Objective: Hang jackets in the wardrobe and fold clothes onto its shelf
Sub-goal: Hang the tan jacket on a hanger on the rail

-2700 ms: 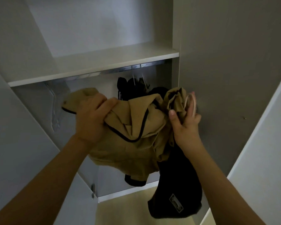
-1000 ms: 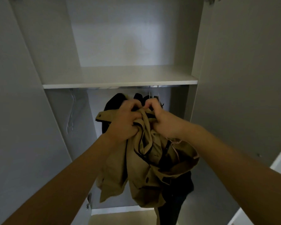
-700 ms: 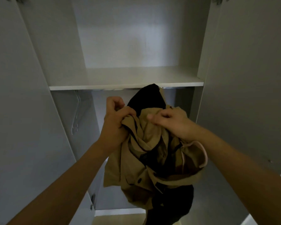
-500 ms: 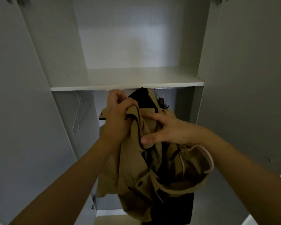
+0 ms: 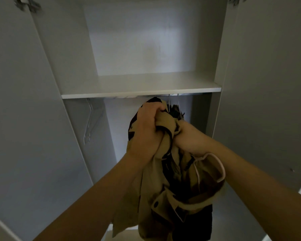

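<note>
Below the shelf edge (image 5: 141,94), left hand (image 5: 146,129) grip bunching tan jacket (image 5: 165,185), right hand (image 5: 186,134) grip buried in cloth, cannot tell

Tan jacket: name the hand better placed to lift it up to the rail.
Left, probably. The left hand grips the tan jacket at its bunched top, highest, just below the rail. The right hand grips lower, partly buried in the fabric.

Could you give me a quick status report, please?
Left hand and right hand grip tan jacket, bunched below the shelf. Not hung. Dark clothes crowd the rail.
</note>
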`<state>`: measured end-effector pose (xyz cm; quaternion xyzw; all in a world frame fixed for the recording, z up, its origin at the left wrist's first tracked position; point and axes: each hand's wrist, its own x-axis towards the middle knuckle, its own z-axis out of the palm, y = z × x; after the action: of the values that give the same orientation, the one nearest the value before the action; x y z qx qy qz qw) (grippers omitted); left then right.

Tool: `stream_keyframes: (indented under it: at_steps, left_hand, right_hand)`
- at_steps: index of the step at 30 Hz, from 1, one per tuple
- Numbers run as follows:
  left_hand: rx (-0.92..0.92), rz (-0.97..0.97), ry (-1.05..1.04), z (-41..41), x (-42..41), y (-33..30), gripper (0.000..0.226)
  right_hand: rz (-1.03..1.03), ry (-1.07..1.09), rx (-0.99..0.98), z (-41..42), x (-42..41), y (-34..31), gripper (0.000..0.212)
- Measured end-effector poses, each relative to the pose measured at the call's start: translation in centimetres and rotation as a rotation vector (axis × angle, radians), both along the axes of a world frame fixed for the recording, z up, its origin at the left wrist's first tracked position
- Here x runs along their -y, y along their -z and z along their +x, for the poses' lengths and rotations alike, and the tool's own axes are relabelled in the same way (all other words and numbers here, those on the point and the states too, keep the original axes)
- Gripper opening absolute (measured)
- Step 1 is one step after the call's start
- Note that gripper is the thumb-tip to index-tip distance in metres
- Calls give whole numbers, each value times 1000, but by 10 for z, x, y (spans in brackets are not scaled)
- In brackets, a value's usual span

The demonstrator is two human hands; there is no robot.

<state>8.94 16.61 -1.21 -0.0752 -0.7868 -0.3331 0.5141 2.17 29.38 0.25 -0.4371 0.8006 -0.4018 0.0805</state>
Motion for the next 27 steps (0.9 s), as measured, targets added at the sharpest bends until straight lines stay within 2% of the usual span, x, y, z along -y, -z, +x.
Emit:
stream_keyframes:
  at_steps: [1, 3, 5, 7, 9, 10, 11, 15, 18, 20, 23, 27]
  left_hand:
    - [1, 22, -86, -1, -3, 1, 30]
    - [65, 94, -359, -2, -7, 3, 58]
    - [234, 284, -523, -4, -5, 7, 82]
    - [413, 608, -331, -6, -5, 6, 74]
    - [496, 853, -7, -7, -6, 7, 41]
    - [511, 848, 61, -7, -4, 8, 19]
    - [493, 827, 96, -5, -1, 9, 8]
    - [349, 822, 283, 11, 30, 6, 11]
    - [393, 799, 421, 23, 53, 1, 18]
    - [468, 778, 433, 26, 59, 2, 20]
    - [487, 784, 446, 26, 63, 4, 22]
    - [515, 757, 394, 27, 68, 11, 37]
  right_hand:
    - [-53, 21, -11, 0, -2, 2, 15]
    - [-129, 60, 13, 2, -6, 6, 16]
    - [-152, 130, 47, 4, -9, 8, 17]
    - [-159, 189, 19, 5, -10, 9, 12]
    - [-216, 217, 11, 8, -11, 6, 17]
    - [-241, 228, 41, 9, -12, 4, 18]
    - [-255, 235, 67, 10, -14, 2, 17]
    - [-252, 333, 170, 1, -23, -2, 16]
    - [-260, 411, 154, -2, -25, 0, 14]
    - [-273, 429, 168, -2, -22, 0, 11]
    - [-263, 429, 214, -4, -15, 0, 17]
    - [-288, 438, 222, -4, -13, 4, 14]
